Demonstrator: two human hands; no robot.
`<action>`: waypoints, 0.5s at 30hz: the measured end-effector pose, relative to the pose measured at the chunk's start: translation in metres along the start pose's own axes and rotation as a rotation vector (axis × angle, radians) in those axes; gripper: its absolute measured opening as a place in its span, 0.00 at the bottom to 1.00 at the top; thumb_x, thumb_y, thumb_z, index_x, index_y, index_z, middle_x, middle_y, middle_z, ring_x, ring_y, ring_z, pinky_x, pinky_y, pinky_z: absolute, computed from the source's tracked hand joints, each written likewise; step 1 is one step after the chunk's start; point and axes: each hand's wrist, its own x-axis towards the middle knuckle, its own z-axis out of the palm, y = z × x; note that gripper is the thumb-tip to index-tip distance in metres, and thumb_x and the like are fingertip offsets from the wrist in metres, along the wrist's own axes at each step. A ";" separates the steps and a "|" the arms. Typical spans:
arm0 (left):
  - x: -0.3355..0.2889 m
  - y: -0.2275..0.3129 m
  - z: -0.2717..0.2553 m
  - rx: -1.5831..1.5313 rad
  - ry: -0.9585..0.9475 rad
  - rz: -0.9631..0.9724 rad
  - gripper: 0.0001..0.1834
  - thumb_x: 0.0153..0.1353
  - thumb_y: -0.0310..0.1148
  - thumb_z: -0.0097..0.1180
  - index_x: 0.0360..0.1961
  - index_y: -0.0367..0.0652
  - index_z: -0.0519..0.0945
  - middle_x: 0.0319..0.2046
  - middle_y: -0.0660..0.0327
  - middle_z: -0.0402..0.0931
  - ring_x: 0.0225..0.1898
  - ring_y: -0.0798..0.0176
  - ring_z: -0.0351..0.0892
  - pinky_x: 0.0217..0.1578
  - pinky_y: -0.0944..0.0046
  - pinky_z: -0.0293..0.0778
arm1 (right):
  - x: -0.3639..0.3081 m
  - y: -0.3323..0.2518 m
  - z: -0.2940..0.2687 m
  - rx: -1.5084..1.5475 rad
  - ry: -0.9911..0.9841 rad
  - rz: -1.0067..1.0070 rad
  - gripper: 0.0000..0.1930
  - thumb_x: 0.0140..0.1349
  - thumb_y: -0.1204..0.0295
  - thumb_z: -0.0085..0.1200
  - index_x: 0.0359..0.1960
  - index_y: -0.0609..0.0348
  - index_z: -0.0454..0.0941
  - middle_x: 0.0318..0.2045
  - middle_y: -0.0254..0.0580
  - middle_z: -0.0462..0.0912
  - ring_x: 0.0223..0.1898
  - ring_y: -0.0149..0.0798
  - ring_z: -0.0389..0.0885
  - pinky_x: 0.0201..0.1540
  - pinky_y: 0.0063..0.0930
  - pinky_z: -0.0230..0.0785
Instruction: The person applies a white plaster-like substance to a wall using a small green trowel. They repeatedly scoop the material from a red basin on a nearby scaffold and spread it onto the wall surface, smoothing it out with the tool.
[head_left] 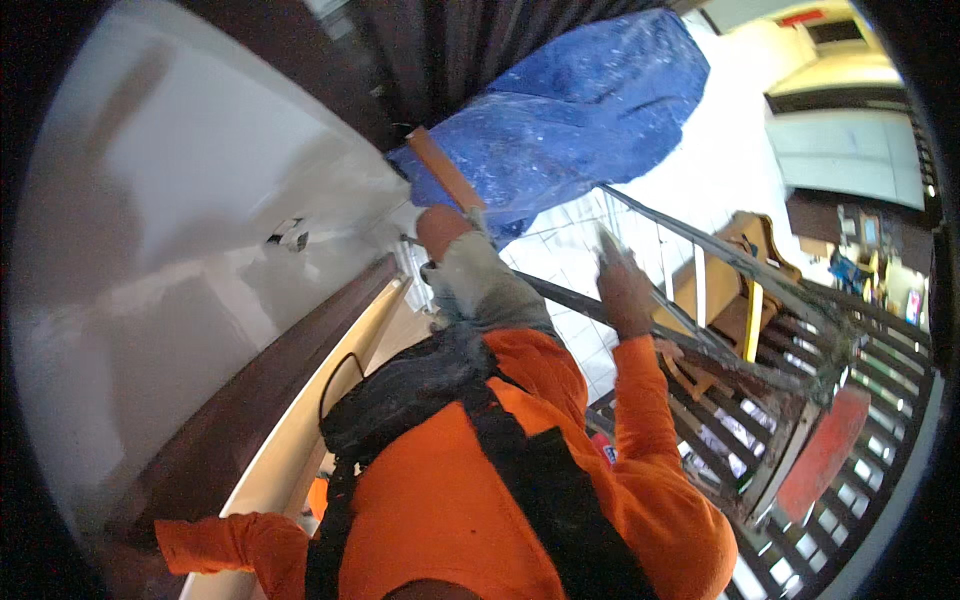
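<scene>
Footing seems the current step, needing balance; right hand [624,296] near metal frame [738,260], left hand hidden, opening and grip unclear.

The left of two fisheye cameras on your head looked steeply down, close over your orange shirt [430,490], with the blue sheet [600,95] farther off.

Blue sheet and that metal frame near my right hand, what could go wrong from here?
Two things, perhaps. The blue sheet is creased and bunched beside the floor tiles, so a foot might catch or slip on it. Your right hand also looks close to the metal frame, so a quick swing could knock your knuckles.
</scene>
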 end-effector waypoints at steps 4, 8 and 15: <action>0.004 -0.005 -0.007 -0.036 -0.040 -0.025 0.49 0.56 0.63 0.54 0.69 0.40 0.57 0.65 0.47 0.60 0.63 0.41 0.62 0.57 0.35 0.57 | -0.012 0.023 0.022 -0.212 -0.289 0.083 0.20 0.67 0.61 0.48 0.59 0.45 0.72 0.39 0.52 0.84 0.44 0.56 0.83 0.45 0.53 0.75; 0.014 -0.001 -0.006 -0.066 -0.085 -0.042 0.48 0.57 0.62 0.54 0.69 0.40 0.58 0.65 0.47 0.61 0.62 0.42 0.63 0.57 0.37 0.57 | -0.022 0.050 0.066 -0.274 -0.266 -0.172 0.21 0.64 0.57 0.52 0.59 0.41 0.73 0.31 0.54 0.82 0.30 0.58 0.84 0.35 0.52 0.77; 0.003 -0.009 -0.030 -0.095 -0.138 -0.110 0.46 0.58 0.61 0.54 0.68 0.39 0.59 0.64 0.48 0.62 0.61 0.45 0.64 0.56 0.40 0.59 | 0.000 0.046 0.078 -0.058 -0.467 -0.322 0.21 0.65 0.66 0.50 0.60 0.46 0.72 0.38 0.61 0.84 0.41 0.62 0.83 0.44 0.54 0.74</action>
